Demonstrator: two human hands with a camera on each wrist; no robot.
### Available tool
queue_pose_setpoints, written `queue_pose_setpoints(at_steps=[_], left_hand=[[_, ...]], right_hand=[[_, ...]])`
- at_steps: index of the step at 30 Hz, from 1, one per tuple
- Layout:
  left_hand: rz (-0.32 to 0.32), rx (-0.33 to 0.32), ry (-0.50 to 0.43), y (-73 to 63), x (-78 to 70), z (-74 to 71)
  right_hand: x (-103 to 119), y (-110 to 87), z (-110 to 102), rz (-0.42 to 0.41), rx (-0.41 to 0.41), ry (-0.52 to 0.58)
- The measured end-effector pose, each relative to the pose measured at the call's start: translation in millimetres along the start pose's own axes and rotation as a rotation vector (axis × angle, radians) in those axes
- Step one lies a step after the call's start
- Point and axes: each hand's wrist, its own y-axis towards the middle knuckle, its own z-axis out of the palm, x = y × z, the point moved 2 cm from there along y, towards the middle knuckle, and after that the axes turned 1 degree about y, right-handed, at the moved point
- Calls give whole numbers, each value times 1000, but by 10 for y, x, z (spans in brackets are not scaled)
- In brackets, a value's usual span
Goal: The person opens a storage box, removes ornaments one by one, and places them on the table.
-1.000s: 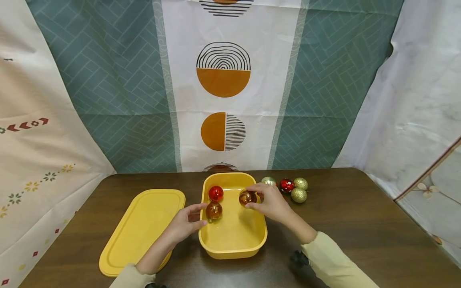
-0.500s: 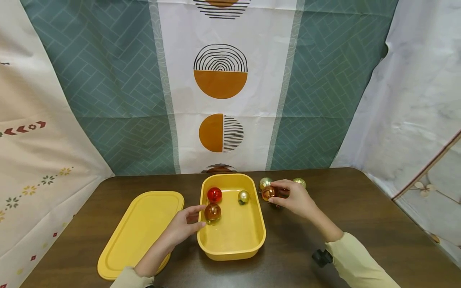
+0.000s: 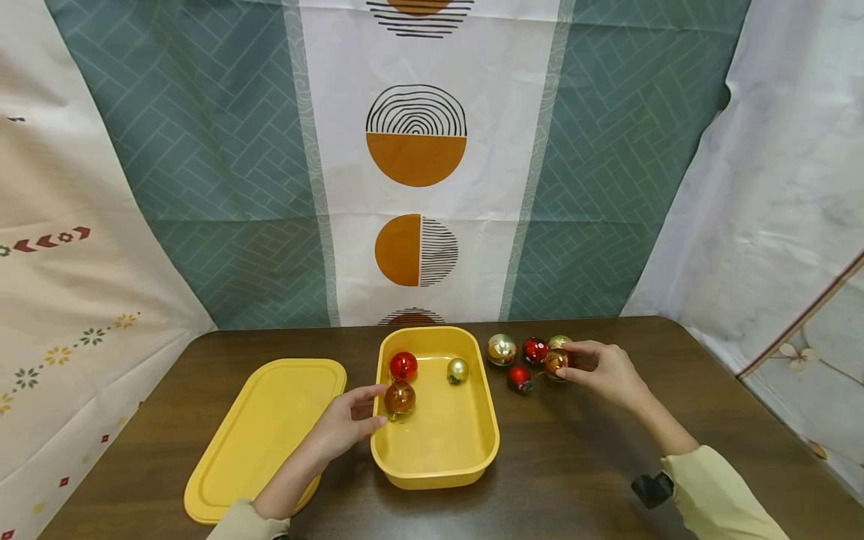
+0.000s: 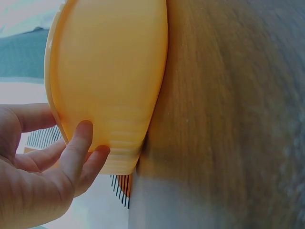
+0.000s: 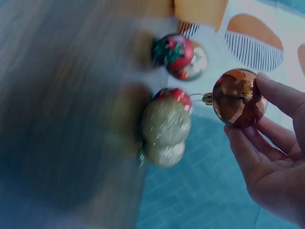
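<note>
My right hand [image 3: 610,373] pinches a shiny copper-coloured Christmas bauble [image 5: 239,98] with a small gold cap and a wire loop. In the head view it hangs in front of the glittery gold baubles [image 5: 166,121]. My left hand [image 3: 344,421] holds the left rim of a yellow plastic box [image 3: 439,474]; in the left wrist view, fingers [image 4: 78,145] touch its outer wall and the thumb reaches over the rim. Inside the box lie a red bauble [image 3: 403,365], an amber bauble [image 3: 400,397] and a small gold bauble [image 3: 457,370].
Right of the box, on the dark wooden table [image 3: 540,465], lie a pale gold bauble [image 3: 502,349], a white-dotted red bauble [image 3: 535,350] and a red one with green trim [image 3: 519,379]. A yellow lid [image 3: 266,435] lies flat to the left. Curtains [image 3: 594,187] hang behind.
My right hand has carried the copper bauble from above the box rightward, over to the glittery gold baubles, uncovering the small gold bauble in the box. My left hand has stayed at the rim.
</note>
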Motion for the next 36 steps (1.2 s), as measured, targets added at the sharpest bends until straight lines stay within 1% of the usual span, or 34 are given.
queue_pose_setpoints(at_steps=[3, 11, 16, 20, 25, 29, 32, 36], left_hand=[[2, 3, -4, 5, 7, 0], [3, 6, -9, 16, 11, 9], [0, 3, -6, 11, 11, 5], [2, 1, -6, -5, 4, -1], [2, 5, -10, -12, -8, -12], [14, 12, -14, -13, -11, -14], [23, 18, -19, -16, -12, -12], [21, 18, -22, -19, -16, -10]], right_hand=[[-84, -35, -71, 27, 0, -1], [-328, -118, -237, 119, 7, -59], [-447, -134, -309, 145, 11, -79], [-534, -132, -324, 164, 26, -86], [-608, -109, -325, 178, 47, -135], [-645, -92, -313, 185, 59, -174], [-661, -80, -301, 189, 69, -189], [-673, -60, -286, 189, 81, -195]])
